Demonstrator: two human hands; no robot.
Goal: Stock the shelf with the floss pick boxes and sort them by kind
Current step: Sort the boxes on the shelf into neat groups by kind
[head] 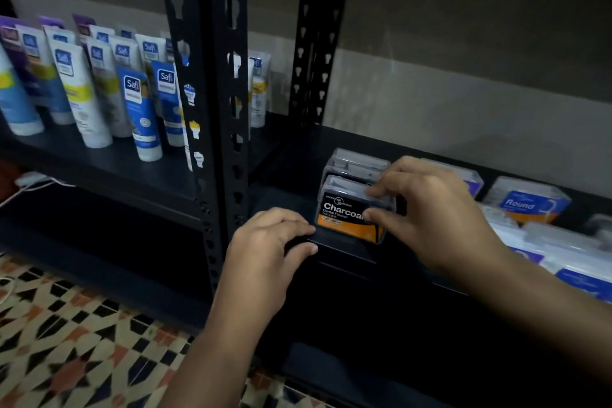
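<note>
Sorting looked partly done. Your right hand had its grip pinched on the front Charcoal box, thumb on the label and fingers over the top, the box standing at the shelf front edge. Your left hand curled over that edge just left of it, holding no box. Charcoal: two, the second box directly behind. Right of your grip: one Round box readable, roughly four more blue-labelled boxes, blurred, probably unsorted. Tubes far left: uncounted.

Two bare forearms, sleeveless, no rings.
</note>
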